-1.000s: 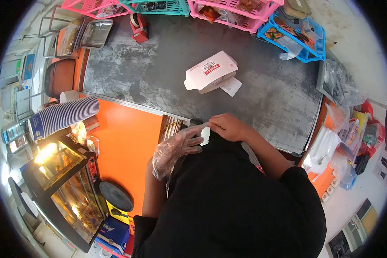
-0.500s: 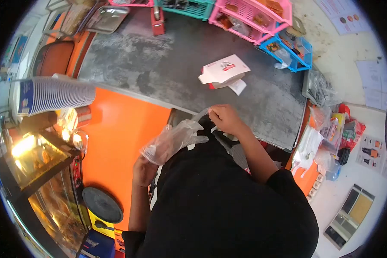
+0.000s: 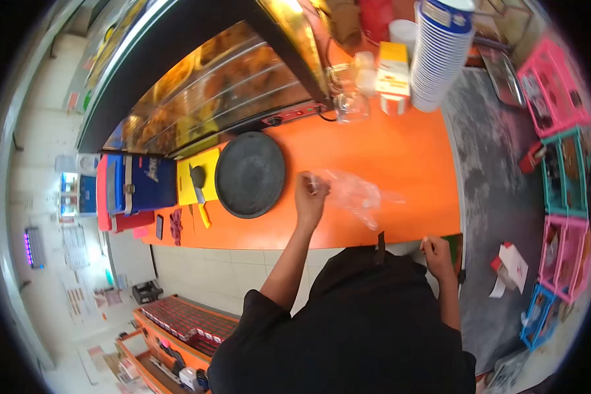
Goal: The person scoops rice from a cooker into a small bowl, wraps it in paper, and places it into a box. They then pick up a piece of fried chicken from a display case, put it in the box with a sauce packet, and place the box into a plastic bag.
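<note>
My left hand is closed on the cuff of a clear plastic glove, which trails to the right above the orange counter. My right hand is curled near the counter's right front corner, apart from the glove; whether its fingers hold anything is too small to tell. Left of my left hand, a round black pan lies on the counter. Beside the pan is a yellow cutting board, with a yellow-handled knife at its edge.
A glass display case stands behind the pan. Stacked paper cups rise at the back right. The grey table bears a small white and red box and coloured baskets. A blue cooler sits at left.
The view has swung left toward the display case. My left hand still has the plastic glove, now stretched out over the orange counter. My right hand has moved away from the glove.
</note>
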Action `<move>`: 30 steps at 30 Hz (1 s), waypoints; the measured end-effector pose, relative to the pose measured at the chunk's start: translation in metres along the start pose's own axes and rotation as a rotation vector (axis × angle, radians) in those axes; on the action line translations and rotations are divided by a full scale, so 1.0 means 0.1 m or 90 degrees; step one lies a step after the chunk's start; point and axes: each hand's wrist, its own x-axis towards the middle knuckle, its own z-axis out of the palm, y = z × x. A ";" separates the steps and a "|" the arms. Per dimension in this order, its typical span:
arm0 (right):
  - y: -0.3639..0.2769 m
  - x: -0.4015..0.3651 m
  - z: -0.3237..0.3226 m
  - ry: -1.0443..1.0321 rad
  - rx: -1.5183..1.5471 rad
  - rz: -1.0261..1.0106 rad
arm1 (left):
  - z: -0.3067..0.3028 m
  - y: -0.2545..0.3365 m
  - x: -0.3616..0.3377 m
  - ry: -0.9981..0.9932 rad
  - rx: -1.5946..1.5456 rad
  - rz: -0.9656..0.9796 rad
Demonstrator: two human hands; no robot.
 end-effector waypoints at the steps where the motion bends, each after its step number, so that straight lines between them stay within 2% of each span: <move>1: -0.03 0.03 0.06 -0.027 0.015 0.031 | -0.17 0.00 0.11 0.098 -0.029 0.032; 2: -0.05 0.05 0.10 -0.051 0.030 0.064 | -0.34 -0.03 0.22 0.110 -0.034 0.036; 4: -0.07 0.10 0.17 -0.060 0.020 0.072 | -0.66 -0.17 0.50 0.286 0.038 0.119; 7: 0.02 0.15 0.21 -0.056 0.005 0.087 | -1.14 -0.73 1.08 0.309 0.059 0.173; 8: 0.03 0.16 0.20 -0.072 -0.018 0.105 | -1.13 -0.59 1.16 0.325 0.203 0.208; 9: 0.06 0.17 0.18 -0.089 -0.041 0.124 | -1.20 -0.61 1.30 0.326 0.197 0.211; 11: 0.12 0.16 0.12 -0.099 -0.095 0.135 | -1.27 -0.63 1.58 0.342 0.545 0.194; 12: 0.09 0.15 0.10 -0.072 -0.063 0.152 | -1.21 -0.63 1.65 0.342 0.538 0.197; 14: 0.02 0.12 0.03 -0.035 -0.036 0.190 | -1.06 -0.67 1.74 0.216 0.936 0.124; 15: 0.05 0.11 0.01 -0.028 -0.039 0.191 | -1.02 -0.76 1.78 0.213 0.929 0.128; 17: 0.13 0.04 -0.01 0.012 0.070 0.274 | -0.97 -0.97 1.82 0.165 1.025 0.199; 18: 0.11 0.01 -0.01 0.026 0.085 0.274 | -0.86 -0.82 1.81 0.159 1.020 0.203; 20: 0.10 -0.01 -0.03 0.033 0.097 0.299 | -0.61 -0.56 1.76 0.290 1.014 0.093; 21: 0.11 -0.04 -0.04 0.032 0.111 0.321 | -0.53 -0.62 1.74 0.285 1.011 0.095; 23: 0.24 -0.07 -0.06 0.033 0.153 0.327 | -0.43 -0.83 1.66 0.081 0.884 0.069; 24: 0.22 -0.07 -0.06 0.019 0.156 0.355 | -0.41 -0.98 1.63 0.079 0.886 0.069; 26: 0.21 -0.05 -0.06 0.011 0.166 0.384 | -0.39 -1.35 1.67 -0.046 0.906 0.043; 27: 0.22 -0.04 -0.07 -0.002 0.179 0.382 | -0.44 -1.66 1.80 -0.051 0.908 0.050; 29: 0.23 -0.02 -0.06 0.001 0.203 0.388 | -0.66 -2.32 2.16 0.038 1.098 0.069; 30: 0.27 -0.03 -0.06 0.009 0.206 0.384 | -0.75 -2.46 2.35 0.139 1.166 0.236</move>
